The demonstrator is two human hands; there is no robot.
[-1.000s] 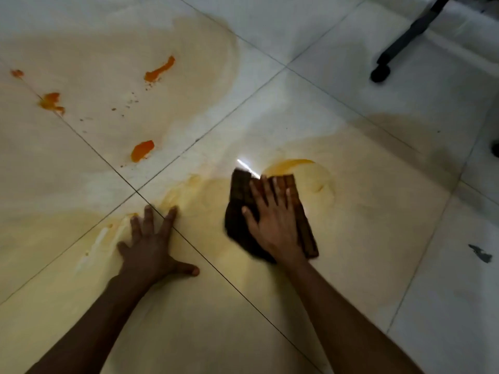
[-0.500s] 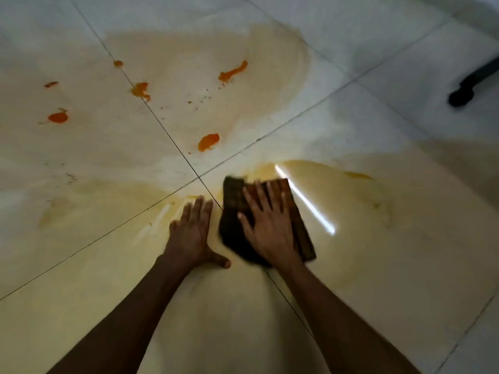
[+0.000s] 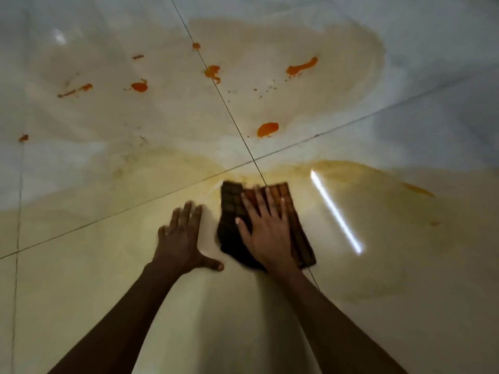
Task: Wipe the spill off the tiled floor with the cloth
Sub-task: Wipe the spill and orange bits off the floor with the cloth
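Two bare forearms, sleeveless; left hand (image 3: 181,240), right hand (image 3: 270,233), ringless

**Light on the floor**

A long white streak (image 3: 336,211) of reflected light lies on the floor (image 3: 81,292) at the right. It is thin and straight and runs slantwise from upper left to lower right, with its lower end the brightest. A small pale glare (image 3: 60,37), soft and blurred, shows near the top left corner. Grey shade (image 3: 445,109) covers the upper right part
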